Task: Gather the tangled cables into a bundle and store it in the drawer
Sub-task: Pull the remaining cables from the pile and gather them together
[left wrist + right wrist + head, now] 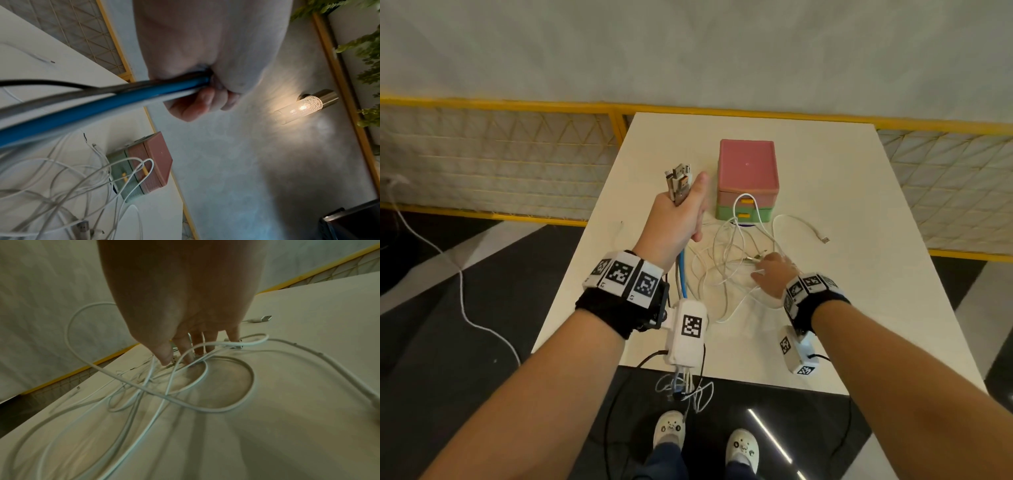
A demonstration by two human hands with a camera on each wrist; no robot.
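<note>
Head view: left hand [677, 219] has its grip closed round a bunch of cable ends with metal USB plugs [680, 182], raised above the white counter [859, 308]. Right hand [774, 274] reaches down with fingers [186, 352] extended into the tangled white cables [726, 260], touching them. Just behind them stands the pink-and-green plastic drawer box [748, 178].

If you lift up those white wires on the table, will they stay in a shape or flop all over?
Probably flop: the white cables lie in loose, thin loops. Likely light too. They may drag together, since the loops cross where the right hand reaches in.
</note>
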